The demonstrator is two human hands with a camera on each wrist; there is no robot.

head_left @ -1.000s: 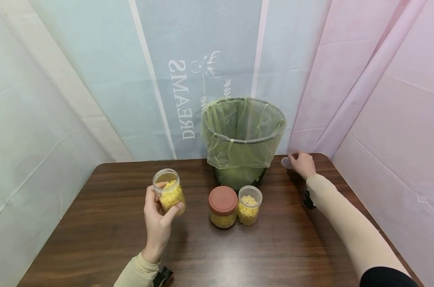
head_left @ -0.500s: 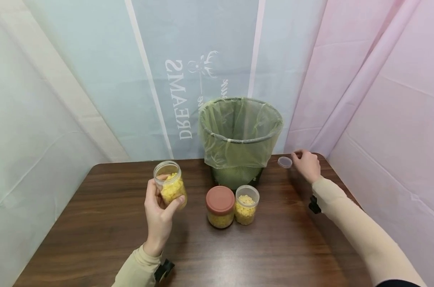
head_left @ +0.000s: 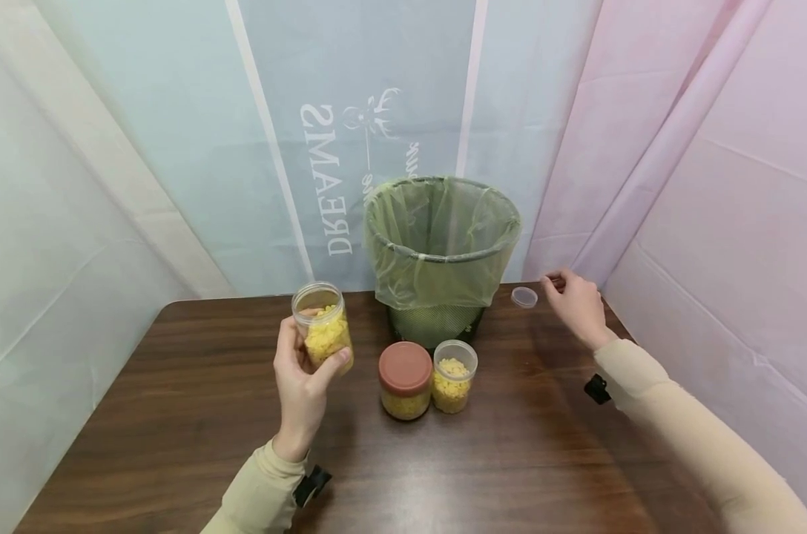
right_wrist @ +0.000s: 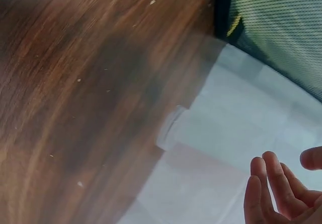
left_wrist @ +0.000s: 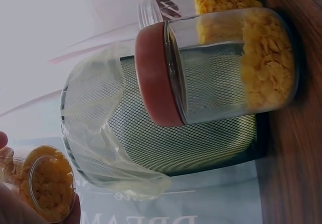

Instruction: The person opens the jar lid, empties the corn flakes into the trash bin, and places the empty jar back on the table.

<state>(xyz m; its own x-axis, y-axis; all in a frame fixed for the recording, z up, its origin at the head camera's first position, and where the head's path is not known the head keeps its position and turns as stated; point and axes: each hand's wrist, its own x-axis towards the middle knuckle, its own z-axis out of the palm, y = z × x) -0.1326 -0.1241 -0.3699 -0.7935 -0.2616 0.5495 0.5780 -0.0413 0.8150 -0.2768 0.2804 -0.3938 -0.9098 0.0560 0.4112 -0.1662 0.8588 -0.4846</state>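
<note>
My left hand (head_left: 301, 378) grips an uncapped clear plastic jar (head_left: 328, 334) holding yellow flakes, raised over the table and slightly tilted. In the left wrist view the base of that jar (left_wrist: 49, 183) faces the camera. A clear round lid (head_left: 524, 297) lies near the table's back edge, right of the bin. Just right of the lid is my right hand (head_left: 577, 304), apart from it and holding nothing. The right wrist view shows its fingers (right_wrist: 274, 183) loosely bent, with the thumb apart, and the lid (right_wrist: 172, 127) beyond.
A mesh bin (head_left: 437, 319) with a yellow-green liner (head_left: 437, 278) stands at the table's back. Before it stand a red-lidded glass jar (head_left: 406, 378) and an open clear jar (head_left: 454, 374), both with yellow flakes. Small crumbs dot the wooden table (right_wrist: 90, 83). Curtains (head_left: 710, 222) surround the table.
My right hand has let go of the clear lid and drawn away to the right, leaving it on the table. My left hand has lifted its jar slightly.
</note>
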